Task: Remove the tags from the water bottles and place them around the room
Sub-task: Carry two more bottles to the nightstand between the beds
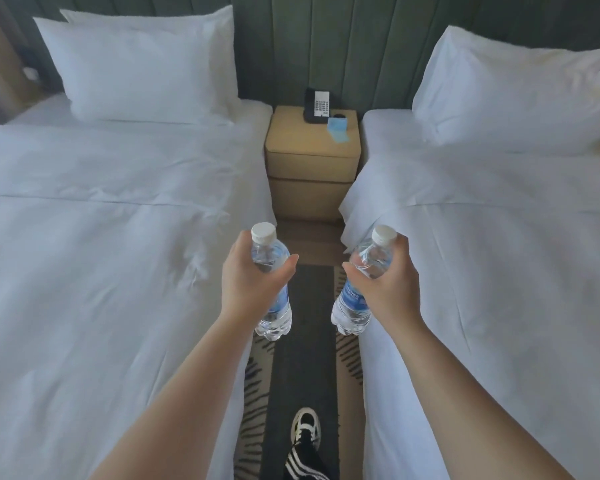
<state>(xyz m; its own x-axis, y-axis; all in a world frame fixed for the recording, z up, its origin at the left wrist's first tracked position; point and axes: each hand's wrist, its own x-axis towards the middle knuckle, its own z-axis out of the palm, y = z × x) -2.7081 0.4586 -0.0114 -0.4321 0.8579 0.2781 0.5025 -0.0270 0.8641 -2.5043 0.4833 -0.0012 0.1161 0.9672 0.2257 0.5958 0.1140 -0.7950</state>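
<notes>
The left bottle (272, 292) is held nearly upright over the aisle between the two beds, its long axis running top to bottom with the white ribbed cap (263, 233) uppermost and leaning slightly left, its lobed base pointing at the floor. The right bottle (359, 289) is tilted more, its cap (383, 235) leaning up and to the right and its base angled down toward the left, so the two bases come near each other while the caps sit apart. Both are clear ridged plastic with a blue label band around the middle. The left hand (248, 278) wraps its fingers and thumb around the upper body of the left bottle; the right hand (387, 280) grips the shoulder of the right bottle in the same way. Beneath them lies a carpet (300, 362) with a dark centre strip and striped beige borders, and a black-and-white shoe (305, 426) stands on it. A left bed (101, 254) and a right bed (499, 271), both in smooth white linen with plump pillows, flank the aisle. At its far end stands a tan, boxy nightstand (312, 168) carrying a dark telephone (317, 105) and a small blue card (338, 129), against a green padded headboard wall (343, 46).
</notes>
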